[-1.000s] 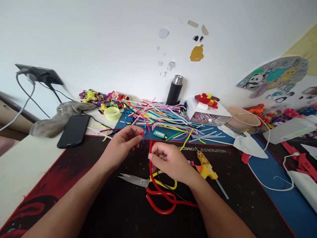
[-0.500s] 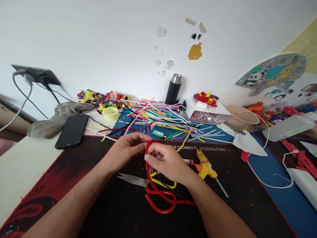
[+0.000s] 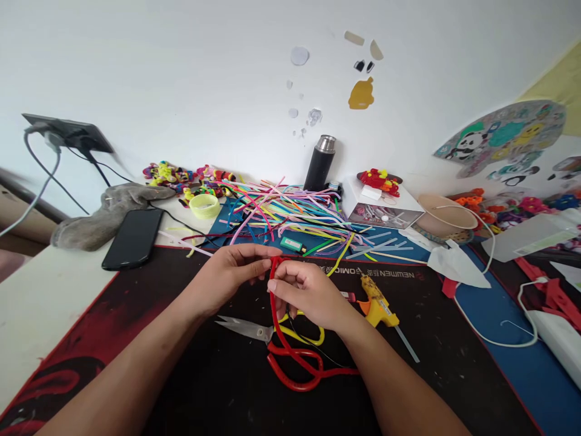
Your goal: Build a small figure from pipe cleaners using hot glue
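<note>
Red pipe cleaner (image 3: 273, 307) hangs from both hands, trailing down over the handles of scissors (image 3: 262, 332) on the black mat (image 3: 218, 387). Left hand (image 3: 233, 269) pinches its top, thumb against fingers; right hand (image 3: 311, 295), fingers curled in, holds it just below. Yellow glue gun (image 3: 379, 307) lies to the right.

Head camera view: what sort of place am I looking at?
Probably a home craft workspace: there's a loose heap of multicoloured fuzzy stems, a yellow plastic glue gun with a translucent stick in its back, and steel scissors with red and yellow handles.
</note>
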`<state>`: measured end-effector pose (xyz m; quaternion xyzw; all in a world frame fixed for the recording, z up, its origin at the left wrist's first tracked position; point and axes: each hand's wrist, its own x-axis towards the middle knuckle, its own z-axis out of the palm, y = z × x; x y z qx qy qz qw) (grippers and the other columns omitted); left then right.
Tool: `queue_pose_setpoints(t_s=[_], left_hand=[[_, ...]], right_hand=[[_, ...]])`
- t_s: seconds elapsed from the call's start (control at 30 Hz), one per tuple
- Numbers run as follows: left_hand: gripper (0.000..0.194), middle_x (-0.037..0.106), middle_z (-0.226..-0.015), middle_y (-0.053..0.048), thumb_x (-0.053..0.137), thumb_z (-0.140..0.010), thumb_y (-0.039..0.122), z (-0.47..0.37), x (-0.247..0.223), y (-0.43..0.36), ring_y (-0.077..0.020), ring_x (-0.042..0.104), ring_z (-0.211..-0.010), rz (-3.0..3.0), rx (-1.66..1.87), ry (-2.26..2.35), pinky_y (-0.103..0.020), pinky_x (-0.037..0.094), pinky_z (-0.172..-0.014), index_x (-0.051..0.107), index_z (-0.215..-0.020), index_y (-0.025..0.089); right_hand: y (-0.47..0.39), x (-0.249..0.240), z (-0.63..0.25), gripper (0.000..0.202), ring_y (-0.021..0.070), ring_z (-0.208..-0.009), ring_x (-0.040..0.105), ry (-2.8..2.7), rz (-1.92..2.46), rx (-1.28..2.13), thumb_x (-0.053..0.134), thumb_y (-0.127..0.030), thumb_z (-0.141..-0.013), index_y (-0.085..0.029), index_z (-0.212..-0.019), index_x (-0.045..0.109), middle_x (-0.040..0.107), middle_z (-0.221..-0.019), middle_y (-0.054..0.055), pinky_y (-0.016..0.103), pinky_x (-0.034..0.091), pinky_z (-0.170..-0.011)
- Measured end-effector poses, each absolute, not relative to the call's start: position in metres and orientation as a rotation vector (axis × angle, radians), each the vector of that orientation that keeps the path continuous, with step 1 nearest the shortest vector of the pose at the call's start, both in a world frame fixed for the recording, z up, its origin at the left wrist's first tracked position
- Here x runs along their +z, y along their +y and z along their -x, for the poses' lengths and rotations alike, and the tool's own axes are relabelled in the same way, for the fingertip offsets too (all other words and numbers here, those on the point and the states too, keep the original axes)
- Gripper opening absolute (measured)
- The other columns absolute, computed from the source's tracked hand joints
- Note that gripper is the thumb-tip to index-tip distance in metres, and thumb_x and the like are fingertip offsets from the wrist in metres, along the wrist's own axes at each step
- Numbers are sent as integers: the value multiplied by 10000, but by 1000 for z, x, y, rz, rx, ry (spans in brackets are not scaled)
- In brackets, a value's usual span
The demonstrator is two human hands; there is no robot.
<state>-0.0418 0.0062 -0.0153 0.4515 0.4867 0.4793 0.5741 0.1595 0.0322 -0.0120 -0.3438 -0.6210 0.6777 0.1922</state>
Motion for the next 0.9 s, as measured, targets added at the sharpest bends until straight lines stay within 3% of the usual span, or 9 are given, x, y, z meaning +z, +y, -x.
queue_pose_setpoints(t_s=[0.17, 0.37, 0.53, 0.7, 0.9], left_hand=[[351, 774, -809, -70, 897, -771, 458, 40, -12, 6, -148, 569, -646, -1059, 1145, 1138, -269, 454, -618, 877, -1017, 208], [340, 786, -837, -73, 964, -655, 432, 36, -5, 6, -204, 667, -734, -1023, 1166, 1149, -308, 529, -685, 854, -879, 201], [311, 752, -798, -48, 964, -658, 398, 38, -8, 8, -135, 568, -620, -1021, 1193, 1165, -255, 456, -578, 849, -867, 198], [293, 749, -858, -48, 962, -676, 373, 40, -12, 9, -119, 554, -626, -979, 1274, 1182, -238, 444, -568, 847, -885, 203], [304, 746, -823, -45, 961, -663, 385, 39, -11, 8, -131, 562, -616, -969, 1308, 1207, -248, 443, -562, 846, -882, 207]], right_hand=[[33, -14, -159, 298, 114, -570, 669, -1747, 930, 1930, 740, -451, -938, -191, -855, 620, 681, -675, -24, 185, 472, -490], [31, -13, -158, 313, 120, -599, 695, -1755, 939, 1966, 751, -465, -929, -188, -849, 629, 687, -696, -19, 176, 472, -486], [31, -14, -156, 322, 130, -620, 711, -1728, 965, 1973, 771, -473, -904, -192, -863, 620, 675, -710, -24, 173, 471, -475], [33, -15, -155, 286, 123, -590, 689, -1679, 981, 1936, 723, -451, -921, -194, -881, 605, 708, -765, 0, 188, 479, -468], [33, -17, -153, 246, 77, -431, 528, -1603, 935, 1924, 684, -428, -939, -202, -923, 589, 716, -695, -13, 198, 363, -435]])
